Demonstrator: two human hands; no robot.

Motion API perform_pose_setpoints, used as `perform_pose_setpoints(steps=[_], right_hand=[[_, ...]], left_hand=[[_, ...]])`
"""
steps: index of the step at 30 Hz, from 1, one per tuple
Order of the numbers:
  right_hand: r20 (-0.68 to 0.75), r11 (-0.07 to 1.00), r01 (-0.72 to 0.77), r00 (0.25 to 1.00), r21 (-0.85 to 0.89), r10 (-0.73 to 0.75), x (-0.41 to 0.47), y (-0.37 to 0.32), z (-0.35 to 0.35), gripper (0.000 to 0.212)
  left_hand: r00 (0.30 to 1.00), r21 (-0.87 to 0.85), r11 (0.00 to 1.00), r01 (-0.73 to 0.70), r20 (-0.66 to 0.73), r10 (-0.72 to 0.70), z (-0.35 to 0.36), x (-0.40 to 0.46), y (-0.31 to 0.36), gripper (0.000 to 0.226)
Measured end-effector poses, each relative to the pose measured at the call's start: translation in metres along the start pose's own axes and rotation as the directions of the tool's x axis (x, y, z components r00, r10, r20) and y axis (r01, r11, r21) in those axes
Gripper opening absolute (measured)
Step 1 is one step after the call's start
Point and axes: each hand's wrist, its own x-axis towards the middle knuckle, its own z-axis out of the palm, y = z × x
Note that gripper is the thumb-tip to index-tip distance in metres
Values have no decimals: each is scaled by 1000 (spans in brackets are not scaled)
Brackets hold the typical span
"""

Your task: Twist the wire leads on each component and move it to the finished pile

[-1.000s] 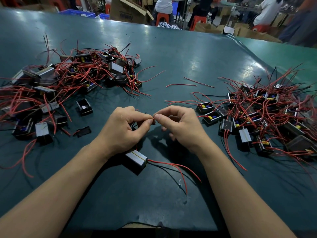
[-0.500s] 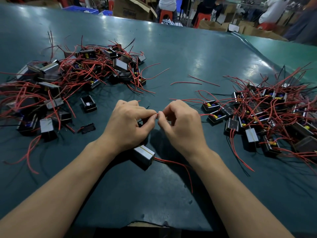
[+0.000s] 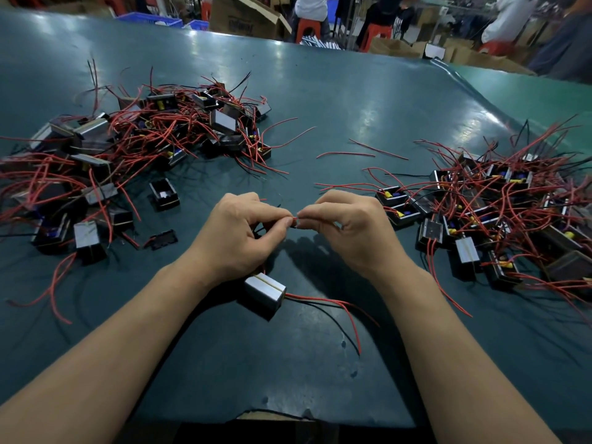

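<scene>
The wire lead (image 3: 295, 219) being worked is a short red stretch spanning the small gap between the two hands, its long axis running roughly left–right, w/ only a sliver visible between the fingertips. Its component (image 3: 265, 294), a small dark block w/ a silvery top, lies on the table (image 3: 368, 100) just below and nearer the person than the left hand (image 3: 238, 238), almost under that wrist; other red and black leads trail off its right side toward the person's right. Left hand pinches the lead tight btwn thumb and forefinger, other fingers curled under; right hand (image 3: 352, 232) pinches the tip the same way, thumb and forefinger closed on it. Both grips narrow, no gap showing. Whether strands are bare or already twisted is too small to tell. The twist prob. turns on the right fingers rolling about that left–right axis while the left anchors. Left hand is nearer the component, so likely carries it after. Piles sit either side: left pile (image 3: 134, 145), right pile (image 3: 499, 213); which is the finished one can't be told.
</scene>
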Motion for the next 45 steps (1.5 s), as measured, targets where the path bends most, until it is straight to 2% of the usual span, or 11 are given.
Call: perform_pose_setpoints(steps=[4, 7, 12, 13, 17, 19, 29, 34, 39, 42, 45], right_hand=[[77, 998, -61, 995, 23, 59, -2, -5, -1, 13], [158, 943, -296, 949, 153, 273, -1, -14, 1, 17], [365, 339, -690, 660, 639, 657, 6, -24, 7, 37], [362, 318, -694, 645, 646, 673, 6, -25, 8, 36], [-67, 887, -434, 891, 159, 448, -2, -25, 17, 24], [-154, 959, -276, 952, -65, 263, -4, -26, 20, 23], [28, 992, -93, 995, -84, 96, -5, -6, 1, 31], [-48, 995, -9, 999, -97, 5, -2, -5, 3, 16], [-9, 972, -211, 977, 103, 213, -2, -10, 6, 28], [88, 774, -500, 856, 388, 509, 1, -16, 14, 33], [96, 663, -551, 801, 508, 592, 2, -18, 17, 32]], left_hand=[[1000, 12, 1000, -28, 7, 28, 0, 0, 2, 13], [999, 23, 999, -44, -19, 45, 0, -1, 1, 13], [994, 54, 995, -82, -69, 86, 4, 0, 3, 11], [994, 60, 995, -80, -75, 84, 5, 0, 2, 11], [995, 57, 998, -27, -89, 32, 7, 0, -1, 14], [995, 52, 999, 11, -103, -6, 8, 0, -1, 16], [988, 8, 996, 84, -127, -82, 7, 2, -2, 16], [996, -12, 998, 65, -51, -66, 8, 0, -5, 14], [999, -51, 999, 5, -34, -7, 8, -1, -2, 15], [998, -32, 999, -27, -51, 25, 10, 0, 0, 13], [997, -37, 999, 7, -79, -10, 12, 1, -1, 12]])
